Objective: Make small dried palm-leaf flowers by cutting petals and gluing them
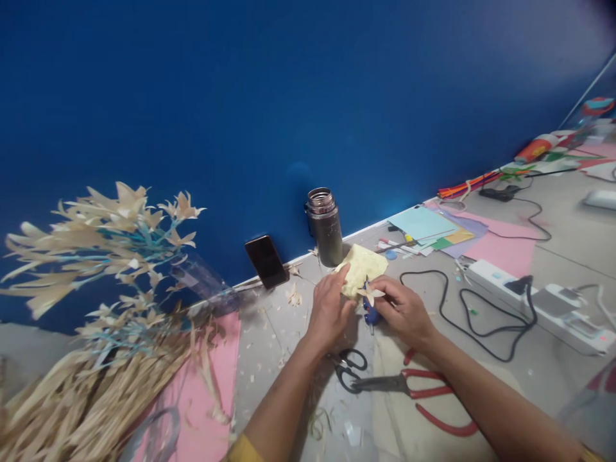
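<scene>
My left hand (331, 305) grips the near left edge of a pale yellow block (364, 266), which looks like foam. Between the fingertips of my right hand (403, 309) is a small cream flower (370, 293) with pointed petals. It is close to the block's near edge. Just beneath the flower is a blue tool (370, 314) that looks like a glue gun, partly hidden by the flower and fingers. Black-handled scissors (350, 371) and red-handled shears (409, 384) lie below my hands.
A dark flask (325, 228) without a lid and a phone (265, 261) stand by the blue wall. Cream flowers (125, 212) on blue stems and dried husks (81, 404) are on the left. Coloured paper (421, 224), a black cable (445, 301) and a power strip (505, 282) lie right.
</scene>
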{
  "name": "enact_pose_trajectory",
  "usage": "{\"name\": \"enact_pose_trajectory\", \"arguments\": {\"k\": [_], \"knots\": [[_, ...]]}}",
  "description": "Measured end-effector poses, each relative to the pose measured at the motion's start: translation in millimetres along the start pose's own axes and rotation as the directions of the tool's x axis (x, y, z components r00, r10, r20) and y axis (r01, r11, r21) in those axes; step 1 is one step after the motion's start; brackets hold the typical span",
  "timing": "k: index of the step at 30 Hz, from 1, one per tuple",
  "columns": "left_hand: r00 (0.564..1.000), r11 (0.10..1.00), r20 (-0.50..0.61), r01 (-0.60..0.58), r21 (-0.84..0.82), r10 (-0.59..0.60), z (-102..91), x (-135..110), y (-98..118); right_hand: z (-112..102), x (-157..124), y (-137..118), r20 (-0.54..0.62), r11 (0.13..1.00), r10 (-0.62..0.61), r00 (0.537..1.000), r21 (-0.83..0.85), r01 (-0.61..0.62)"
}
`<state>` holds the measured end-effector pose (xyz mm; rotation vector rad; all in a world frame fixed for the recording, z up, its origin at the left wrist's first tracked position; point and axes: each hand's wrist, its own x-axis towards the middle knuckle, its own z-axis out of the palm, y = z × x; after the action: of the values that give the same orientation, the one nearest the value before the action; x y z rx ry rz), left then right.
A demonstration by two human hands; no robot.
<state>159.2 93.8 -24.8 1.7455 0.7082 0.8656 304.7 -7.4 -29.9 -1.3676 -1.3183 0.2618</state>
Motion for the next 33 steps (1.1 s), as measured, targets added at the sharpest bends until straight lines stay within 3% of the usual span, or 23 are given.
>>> {"name": "enact_pose_trajectory", "arguments": {"k": [2,4,7,9,19,23,27,33], "knots": [[0.997,0.999,-0.059,0.051,-0.014,-0.052,-1.6,-2.2,5.8,1.0,-0.7,-1.9,0.008,0.999,-0.033,0.999,-0.019,0.033],[0.991,0.984,-0.076,0.098,-0.150,-0.110,1.5,-6.9,10.8,2.0,-1.2,-4.3,0.019,0.999,-0.046,0.999,-0.006,0.046],[0.995,0.926,0.021,0.102,-0.362,-0.102,8.2,-16.3,15.9,3.3,-2.4,-9.0,0.053,0.999,-0.005,0.999,0.037,0.003],[0.995,0.908,0.046,0.101,-0.406,-0.090,9.8,-22.6,17.0,3.8,-3.7,-12.1,0.082,0.996,0.047,0.996,0.073,-0.053],[0.996,0.975,-0.089,-0.014,-0.224,-0.006,6.6,-47.5,13.5,4.1,-5.8,-15.6,0.264,0.947,0.163,0.951,0.227,-0.225],[0.983,0.988,-0.120,-0.145,-0.055,0.138,5.7,-52.6,12.4,7.9,-6.6,-13.9,0.266,0.949,0.211,0.941,0.177,-0.263],[0.965,0.966,-0.077,-0.246,0.083,0.252,3.4,-55.2,8.0,10.4,-7.7,-11.6,0.245,0.963,0.222,0.944,0.093,-0.251],[0.981,0.994,-0.161,-0.113,-0.010,0.110,6.2,-54.2,4.9,10.0,-7.9,-9.7,0.252,0.979,0.197,0.947,-0.002,-0.203]]}}
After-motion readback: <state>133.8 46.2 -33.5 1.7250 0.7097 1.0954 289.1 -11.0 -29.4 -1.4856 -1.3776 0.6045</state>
